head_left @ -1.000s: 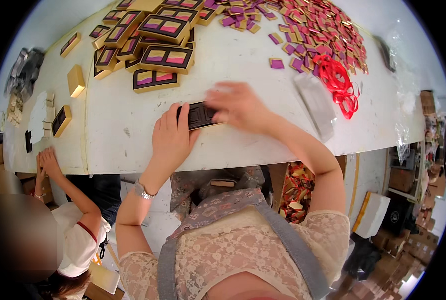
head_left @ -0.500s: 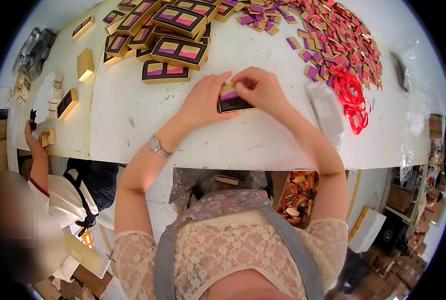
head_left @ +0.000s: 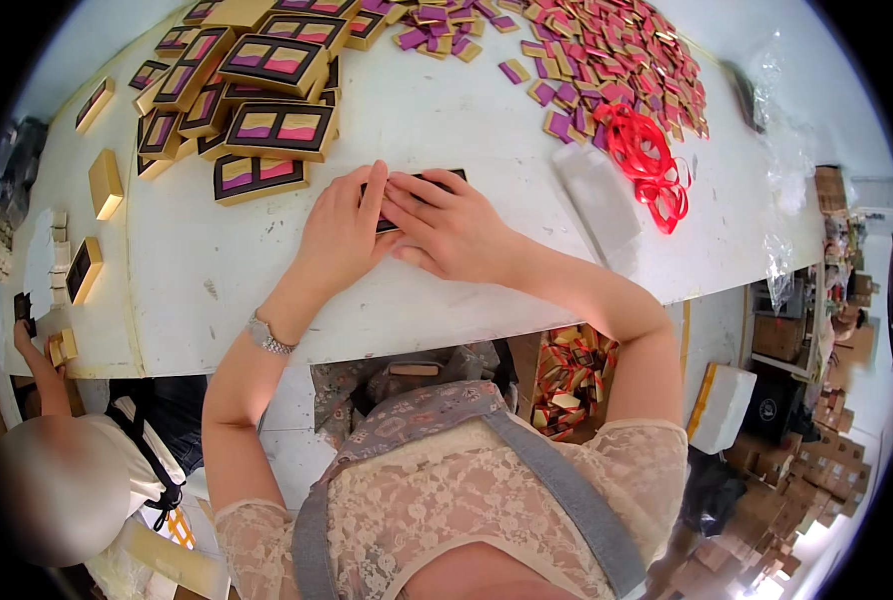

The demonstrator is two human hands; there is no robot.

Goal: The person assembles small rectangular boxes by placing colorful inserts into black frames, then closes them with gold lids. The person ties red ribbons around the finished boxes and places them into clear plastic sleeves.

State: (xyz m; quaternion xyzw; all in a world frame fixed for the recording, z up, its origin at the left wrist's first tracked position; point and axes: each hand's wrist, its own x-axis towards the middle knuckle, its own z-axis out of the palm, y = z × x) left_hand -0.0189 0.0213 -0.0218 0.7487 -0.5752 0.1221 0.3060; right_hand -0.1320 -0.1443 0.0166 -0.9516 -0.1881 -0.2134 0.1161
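A small flat box [head_left: 454,176] with a black inside and gold edge lies on the white table [head_left: 267,240] before me, mostly covered by my hands. My left hand [head_left: 339,228] grips its left end. Across the top lie the fingers of my right hand [head_left: 455,228], stretched toward the left hand and slightly apart. Whatever sits inside the box beneath them is hidden. Just beyond my left hand rises a pile of gold boxes [head_left: 277,130], with pairs of purple and pink wrapped squares showing in their dark trays.
Loose wrapped squares [head_left: 607,60] are heaped at the far right. Red ribbon [head_left: 637,145] and a clear plastic sleeve [head_left: 599,200] lie nearer. Several gold boxes [head_left: 106,185] stand at left, where a co-worker's hand [head_left: 29,340] is busy. Below the table edge sits a carton of red-gold pieces [head_left: 572,385].
My right hand has gone from pinching a wrapped square over the box to lying flat across it. The square is out of sight. The whole view has shifted and tilted.
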